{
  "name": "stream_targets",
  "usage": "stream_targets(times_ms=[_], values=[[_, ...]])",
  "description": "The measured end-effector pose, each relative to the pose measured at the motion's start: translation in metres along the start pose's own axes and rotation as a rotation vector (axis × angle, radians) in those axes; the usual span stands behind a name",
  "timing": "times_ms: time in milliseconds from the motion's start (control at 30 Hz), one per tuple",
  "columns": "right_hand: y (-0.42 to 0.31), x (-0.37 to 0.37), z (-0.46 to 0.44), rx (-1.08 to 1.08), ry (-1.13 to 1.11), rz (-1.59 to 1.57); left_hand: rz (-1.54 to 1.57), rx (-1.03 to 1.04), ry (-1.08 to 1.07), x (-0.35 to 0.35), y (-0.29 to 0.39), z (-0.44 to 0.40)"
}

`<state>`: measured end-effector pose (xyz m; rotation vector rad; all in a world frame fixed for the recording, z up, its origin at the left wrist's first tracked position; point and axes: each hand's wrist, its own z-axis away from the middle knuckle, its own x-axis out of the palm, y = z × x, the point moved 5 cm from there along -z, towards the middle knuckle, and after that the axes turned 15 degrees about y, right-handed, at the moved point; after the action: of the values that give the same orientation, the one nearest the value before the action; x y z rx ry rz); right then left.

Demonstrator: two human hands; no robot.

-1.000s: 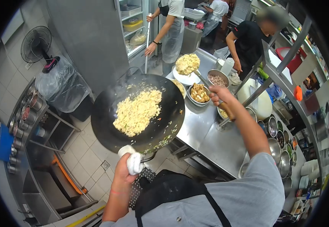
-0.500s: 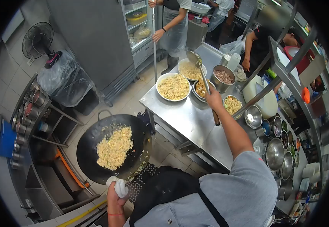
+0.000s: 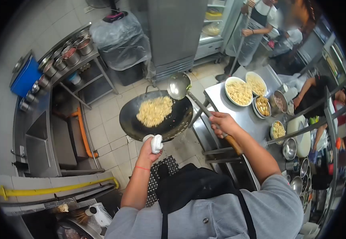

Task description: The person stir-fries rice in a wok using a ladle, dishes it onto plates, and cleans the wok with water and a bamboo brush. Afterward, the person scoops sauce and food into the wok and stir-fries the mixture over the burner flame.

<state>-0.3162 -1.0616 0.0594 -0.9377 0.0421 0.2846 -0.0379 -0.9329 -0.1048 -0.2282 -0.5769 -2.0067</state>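
Fried rice (image 3: 155, 111) lies heaped in the black wok (image 3: 179, 120), mostly toward its far left side, with loose grains scattered near the rim. The wok is held out over the tiled floor (image 3: 108, 127), just beside the steel table (image 3: 249, 122).

The left arm reaches forward from the body, forearm rising steeply to the near rim. The left hand (image 3: 149, 152) is closed around a folded white cloth (image 3: 156, 144) at the wok's near handle, fingers curled tight; a red string (image 3: 142, 168) circles the wrist.

The right elbow juts out to the side, with the forearm angled inward and forward. The right hand (image 3: 224, 124) grips the ladle (image 3: 200, 105) near where its steel shaft meets the wooden grip (image 3: 233, 145), fingers wrapped around it. That grip's end runs back beside the forearm, while the ladle's bowl (image 3: 179, 85) is over the wok's far right rim; whether they touch cannot be told. Two plated portions of rice (image 3: 238, 92) stand on the table, beyond the right hand.
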Motion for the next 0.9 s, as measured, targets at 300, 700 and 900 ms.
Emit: stream_targets(times_ms=[300,700,900], values=[[0.043,0.088,-0.001,-0.008,-0.077,0.277,-0.317,0.442,0.225,-0.029,-0.042,0.041],[0.094,0.024,0.062,0.691,-0.51,-0.591,-0.061,-0.184,0.051,-0.04,-0.057,0.086],[0.078,-0.08,0.109,0.447,-0.4,-0.828,-0.157,-0.103,-0.128,0.005,-0.052,0.12]])
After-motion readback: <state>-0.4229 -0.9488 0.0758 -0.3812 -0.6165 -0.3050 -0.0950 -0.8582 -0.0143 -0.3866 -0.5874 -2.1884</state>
